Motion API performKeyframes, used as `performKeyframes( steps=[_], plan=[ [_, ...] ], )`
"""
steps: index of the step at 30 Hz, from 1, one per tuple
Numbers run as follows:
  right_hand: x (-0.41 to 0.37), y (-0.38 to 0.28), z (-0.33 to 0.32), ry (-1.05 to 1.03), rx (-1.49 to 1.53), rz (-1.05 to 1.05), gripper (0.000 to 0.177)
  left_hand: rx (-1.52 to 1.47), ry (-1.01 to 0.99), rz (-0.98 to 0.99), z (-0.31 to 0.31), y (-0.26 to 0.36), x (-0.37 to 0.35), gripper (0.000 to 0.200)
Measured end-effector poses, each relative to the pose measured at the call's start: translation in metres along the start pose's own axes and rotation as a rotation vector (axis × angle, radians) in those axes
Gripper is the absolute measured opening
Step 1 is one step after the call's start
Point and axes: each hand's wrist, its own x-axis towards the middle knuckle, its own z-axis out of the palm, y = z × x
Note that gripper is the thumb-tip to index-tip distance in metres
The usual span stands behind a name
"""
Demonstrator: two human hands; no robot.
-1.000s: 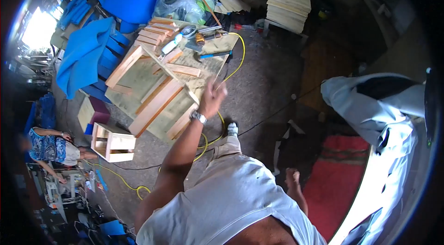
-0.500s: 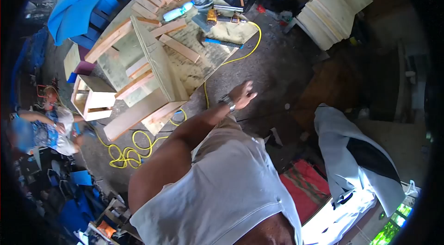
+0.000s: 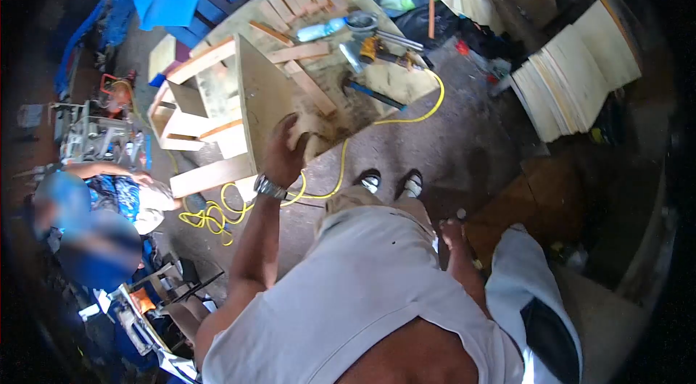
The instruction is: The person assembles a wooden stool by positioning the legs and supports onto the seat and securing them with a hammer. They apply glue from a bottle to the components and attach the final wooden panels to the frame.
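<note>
My left hand [image 3: 284, 153], with a metal watch [image 3: 270, 187] on its wrist, reaches to the near side of an upright plywood panel [image 3: 259, 94]. Its fingers are apart, and the fingertips overlap the panel's edge in this view. The panel forms one side of a wooden box frame [image 3: 199, 105] with inner dividers, standing on a plywood worktop [image 3: 370, 105]. Beside my right thigh, my right hand [image 3: 455, 233] hangs low with loose fingers and nothing visible in it.
Wood strips [image 3: 310, 87], a plastic bottle [image 3: 321, 29], a yellow power drill [image 3: 373, 49] and a blue-handled tool [image 3: 377, 95] lie on the worktop. A yellow hose [image 3: 210, 217] loops across the floor. Another person [image 3: 109, 195] is at left; stacked boards [image 3: 573, 79] stand at right.
My left hand has moved leftward from over the floor to the plywood panel. My right hand has come into view by my thigh. The box frame appears more upright and closed up.
</note>
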Motion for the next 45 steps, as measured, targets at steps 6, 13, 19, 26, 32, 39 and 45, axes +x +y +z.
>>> performKeyframes(
  steps=[6, 13, 19, 26, 32, 39, 45],
  plan=[
    [0.195, -0.036, -0.149, 0.349, 0.304, -0.086, 0.043, 0.398, 0.315, -0.288, -0.049, -0.050, -0.001, 0.054],
    [0.333, -0.128, -0.232, -0.016, 0.366, -0.261, 0.038, 0.444, 0.342, -0.340, -0.048, -0.070, 0.030, 0.053],
    [0.316, -0.251, -0.273, -0.246, 0.045, -0.253, 0.063, 0.511, 0.187, -0.628, -0.048, -0.052, 0.049, 0.051],
    [0.374, -0.300, -0.255, -0.131, -0.247, -0.254, 0.062, 0.656, 0.232, -0.685, -0.057, -0.054, 0.072, 0.058],
    [0.404, -0.304, -0.279, -0.194, -0.330, -0.373, 0.036, 0.626, 0.241, -0.790, -0.048, -0.053, 0.074, 0.048],
    [0.382, -0.325, -0.352, -0.226, -0.400, -0.691, 0.034, 0.587, 0.180, -0.803, -0.059, -0.041, 0.070, 0.031],
    [0.294, -0.396, -0.481, -0.420, -0.036, -0.919, 0.036, 0.555, 0.151, -0.798, -0.061, -0.045, 0.060, 0.028]
  ],
)
